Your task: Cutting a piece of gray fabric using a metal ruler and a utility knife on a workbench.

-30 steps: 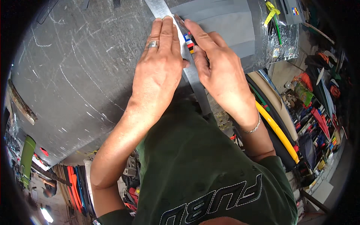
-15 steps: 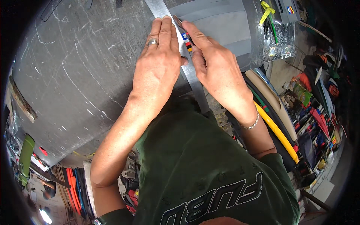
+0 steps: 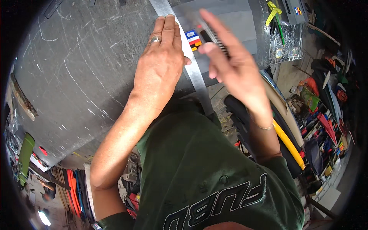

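A long metal ruler (image 3: 196, 78) lies slantwise over the dark grey work surface, its near end reaching toward my shirt. My left hand (image 3: 163, 57) presses flat on it, fingers stretched forward and the thumb on its right side. To the right of the ruler, my right hand (image 3: 239, 67) is closed around what looks like a slim utility knife (image 3: 214, 36), blurred by motion and raised off the ruler's edge. Beneath it lies a grey sheet of material (image 3: 245, 30). A small multicoloured label (image 3: 193, 40) sits on that sheet right beside the ruler.
The scratched work surface (image 3: 84, 65) carries chalk-like marks. A yellow strap (image 3: 273, 13) and a label-bearing grey piece lie at the far right. Rolls of material, one yellow (image 3: 289, 145), stand below the right edge. Coloured scraps (image 3: 322, 130) crowd the right; red rolls (image 3: 74, 191) stand lower left.
My right hand has lifted the knife off the ruler's edge and moved right, uncovering the coloured label. My left hand stays on the ruler.
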`<state>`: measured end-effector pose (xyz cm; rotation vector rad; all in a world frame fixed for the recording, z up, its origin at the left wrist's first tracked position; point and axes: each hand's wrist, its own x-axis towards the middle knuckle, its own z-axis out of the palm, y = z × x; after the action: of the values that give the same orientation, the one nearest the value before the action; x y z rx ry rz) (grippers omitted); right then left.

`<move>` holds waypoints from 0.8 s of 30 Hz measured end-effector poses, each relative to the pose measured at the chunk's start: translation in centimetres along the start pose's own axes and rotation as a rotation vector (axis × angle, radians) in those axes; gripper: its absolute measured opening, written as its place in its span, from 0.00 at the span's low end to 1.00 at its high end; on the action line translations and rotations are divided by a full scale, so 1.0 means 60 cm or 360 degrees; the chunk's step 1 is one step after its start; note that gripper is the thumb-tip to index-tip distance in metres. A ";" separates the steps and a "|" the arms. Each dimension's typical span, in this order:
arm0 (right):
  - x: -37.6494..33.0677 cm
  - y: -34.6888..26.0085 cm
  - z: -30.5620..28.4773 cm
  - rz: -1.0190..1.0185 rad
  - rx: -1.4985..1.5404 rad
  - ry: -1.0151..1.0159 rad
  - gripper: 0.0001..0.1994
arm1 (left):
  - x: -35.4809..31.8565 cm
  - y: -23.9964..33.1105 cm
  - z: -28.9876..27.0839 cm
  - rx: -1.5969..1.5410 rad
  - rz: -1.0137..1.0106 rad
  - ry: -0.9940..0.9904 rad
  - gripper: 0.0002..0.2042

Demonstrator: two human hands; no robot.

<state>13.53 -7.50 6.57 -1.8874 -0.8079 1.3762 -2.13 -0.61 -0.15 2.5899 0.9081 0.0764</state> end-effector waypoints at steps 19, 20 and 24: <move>0.158 -0.109 -0.033 -0.1139 -0.0204 0.0174 0.10 | 0.001 0.002 -0.004 0.0059 -0.0028 -0.0074 0.37; 0.178 -0.102 -0.025 -0.1137 -0.0202 0.0173 0.10 | 0.001 0.004 -0.004 0.0054 -0.0029 -0.0068 0.37; 0.221 -0.108 0.000 -0.1309 0.0027 0.0144 0.12 | -0.001 0.002 -0.004 -0.0014 -0.0031 -0.0032 0.40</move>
<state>16.27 6.85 4.38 -1.3300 -1.3172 0.7658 -2.14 -0.63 0.10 2.5689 0.9232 0.0487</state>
